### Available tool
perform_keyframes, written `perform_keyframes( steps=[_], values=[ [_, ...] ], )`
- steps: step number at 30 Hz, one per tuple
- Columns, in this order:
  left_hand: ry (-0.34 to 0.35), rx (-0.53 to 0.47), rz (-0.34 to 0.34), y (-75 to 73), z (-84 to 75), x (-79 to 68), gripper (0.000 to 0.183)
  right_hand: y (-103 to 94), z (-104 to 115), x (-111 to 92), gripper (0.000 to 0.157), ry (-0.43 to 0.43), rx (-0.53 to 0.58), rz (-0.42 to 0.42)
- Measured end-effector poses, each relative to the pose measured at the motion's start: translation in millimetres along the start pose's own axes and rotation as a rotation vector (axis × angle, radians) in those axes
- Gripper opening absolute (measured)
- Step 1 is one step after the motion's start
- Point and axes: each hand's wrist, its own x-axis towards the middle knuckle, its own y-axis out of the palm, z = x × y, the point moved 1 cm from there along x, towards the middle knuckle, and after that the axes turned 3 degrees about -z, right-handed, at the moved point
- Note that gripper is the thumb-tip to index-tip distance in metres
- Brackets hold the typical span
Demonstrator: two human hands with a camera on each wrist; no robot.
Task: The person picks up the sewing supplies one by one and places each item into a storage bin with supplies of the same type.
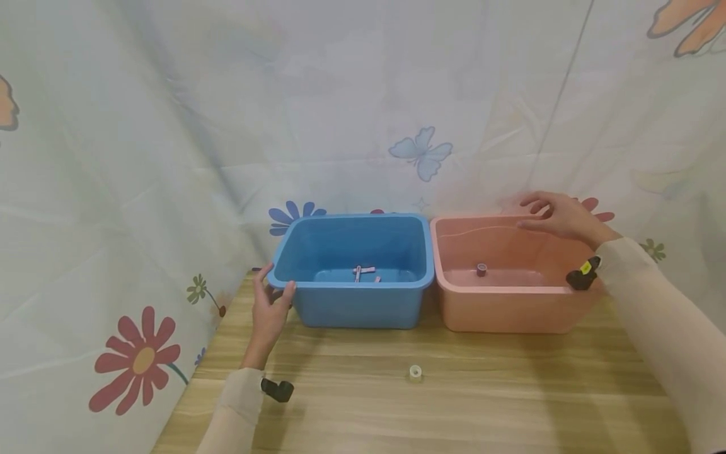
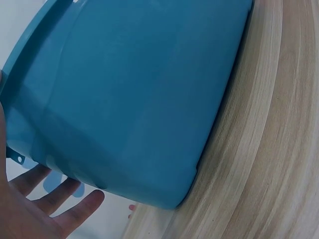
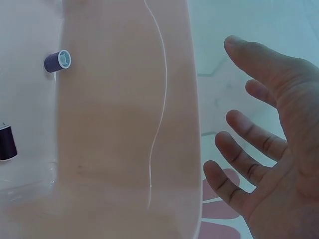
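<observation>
At the front left corner of the blue bin, my left hand has its thumb by the front rim and its fingers along the left side. The left wrist view shows the fingers fairly straight and spread beside the blue wall. Over the back rim of the pink bin hangs my right hand, empty, with fingers apart and loosely bent. Inside the pink bin lie a purple spool of thread and a darker spool. Small pink clip-like pieces lie in the blue bin.
The two bins stand side by side on the wood-grain table. In front of them sits a small whitish spool-like roll. A patterned curtain hangs behind. A thin white line runs along the pink bin's inner wall.
</observation>
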Motion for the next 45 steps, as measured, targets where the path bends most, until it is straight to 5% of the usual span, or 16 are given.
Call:
perform_keyframes(
  steps=[45],
  values=[
    [-0.009,0.004,0.005,-0.4,-1.1,-0.5,0.071,-0.6,35,-11,0.077,-0.094,-0.005,0.068]
  ],
)
